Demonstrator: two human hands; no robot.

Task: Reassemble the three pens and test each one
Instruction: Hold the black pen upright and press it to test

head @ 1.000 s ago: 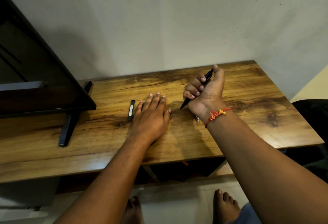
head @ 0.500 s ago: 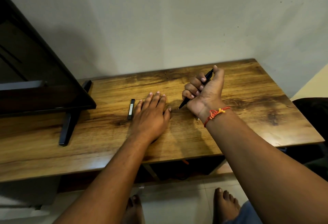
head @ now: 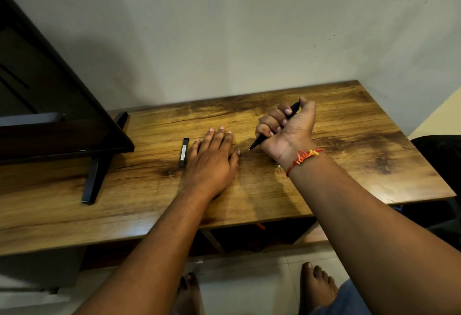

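My right hand [head: 287, 130] is fisted around a black pen [head: 258, 142], thumb at its top end, tip pointing down-left just above the wooden table [head: 349, 127]. Flat on the table lies my left hand [head: 212, 157], palm down, fingers together, holding nothing that I can see. A short black pen part [head: 183, 152] with a pale strip lies just left of my left hand. A small metal piece [head: 278, 166] peeks out under my right wrist. Anything beneath my left palm is hidden.
A dark TV [head: 50, 105] on a black stand foot [head: 96, 172] fills the table's left end. The wall runs along the table's far edge. A dark seat [head: 439, 165] sits at the right. My bare feet [head: 316, 287] are on the tiled floor below.
My right hand with the pen has barely shifted, the tip staying close to the table beside my left thumb. My left hand stays flat in place.
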